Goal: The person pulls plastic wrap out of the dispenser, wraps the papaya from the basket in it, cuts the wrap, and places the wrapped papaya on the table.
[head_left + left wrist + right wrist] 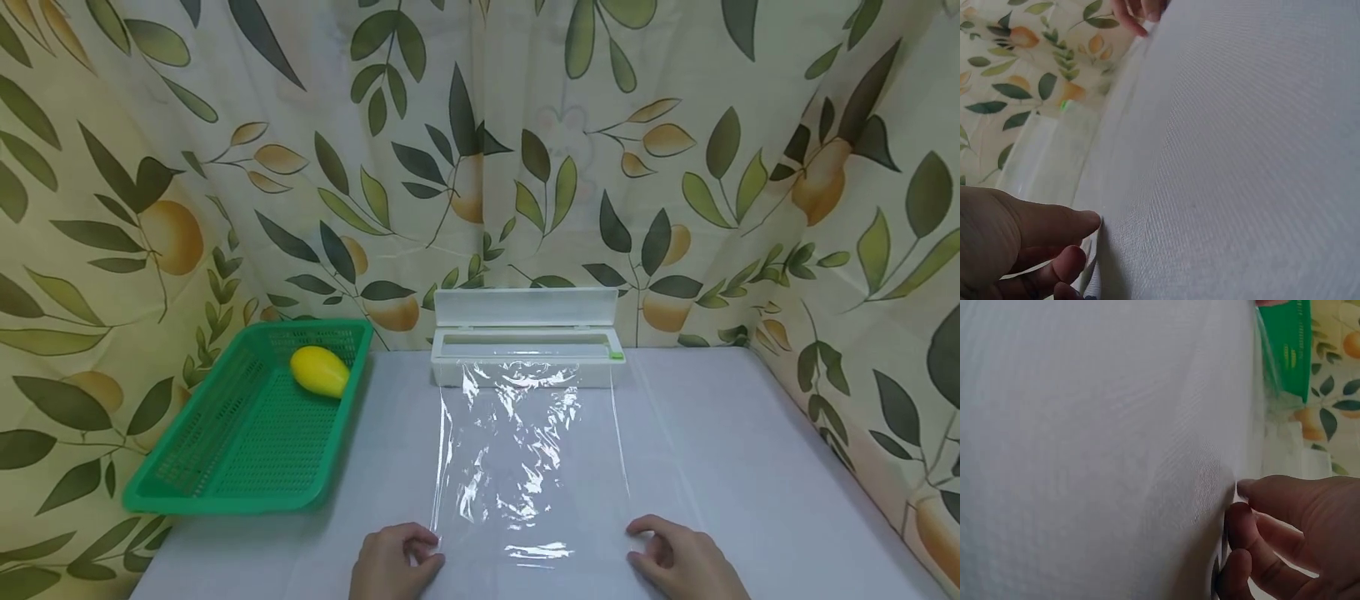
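Observation:
A sheet of clear plastic wrap [517, 467] stretches toward me over the table from a white wrap dispenser [528, 372], whose lid stands raised. My left hand [393, 562] holds the sheet's near left corner between thumb and curled fingers. At the near right corner, my right hand [686, 560] grips the film the same way. The left wrist view shows the left thumb [1088, 220] low over the white cloth. In the right wrist view the right hand's fingers [1244, 525] are bent close to the cloth. The film itself hardly shows in either wrist view.
A green plastic basket [225, 505] stands on the left of the table, with a yellow mango-shaped fruit [318, 371] inside. A small green piece [616, 355] sits at the dispenser's right end. Leaf-and-fruit patterned curtain [540, 225] encloses the white-covered table [750, 467] at the back and sides.

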A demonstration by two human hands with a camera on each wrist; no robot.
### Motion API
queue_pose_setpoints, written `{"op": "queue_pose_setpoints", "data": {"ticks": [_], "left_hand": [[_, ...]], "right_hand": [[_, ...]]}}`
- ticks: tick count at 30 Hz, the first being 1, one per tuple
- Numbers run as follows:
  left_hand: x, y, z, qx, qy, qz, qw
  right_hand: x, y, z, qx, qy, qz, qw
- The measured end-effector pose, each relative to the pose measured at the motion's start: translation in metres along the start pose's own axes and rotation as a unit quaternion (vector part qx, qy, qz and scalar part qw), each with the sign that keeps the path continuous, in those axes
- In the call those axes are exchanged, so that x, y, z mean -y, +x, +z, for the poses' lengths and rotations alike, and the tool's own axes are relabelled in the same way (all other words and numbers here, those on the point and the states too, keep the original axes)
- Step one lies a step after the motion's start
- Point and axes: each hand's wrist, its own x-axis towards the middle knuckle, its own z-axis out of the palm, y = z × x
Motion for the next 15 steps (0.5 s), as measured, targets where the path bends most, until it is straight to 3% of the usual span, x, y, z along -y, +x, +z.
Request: {"op": "queue_pose_setpoints", "data": {"ticks": [2, 8, 11, 15], "left_hand": [[0.001, 0.001, 0.001, 0.003, 0.013, -0.001, 0.9999], [0.004, 0.004, 0.0, 0.007, 0.033, 0.011, 0.9994], [0.005, 0.005, -0.001, 0.008, 0.036, 0.018, 0.9992], [0.004, 0.005, -0.002, 0.016, 0.033, 0.016, 0.9992]], "right_hand": [[-0.003, 0.0, 0.001, -0.005, -0.01, -0.008, 1.0], [-0.017, 0.001, 0.006, -0.082, -0.046, -0.115, 0.989], [-0.02, 0.003, 0.006, -0.093, -0.055, -0.121, 0.987], [-0.019, 0.003, 0.004, -0.068, -0.059, -0.097, 0.991]]}}
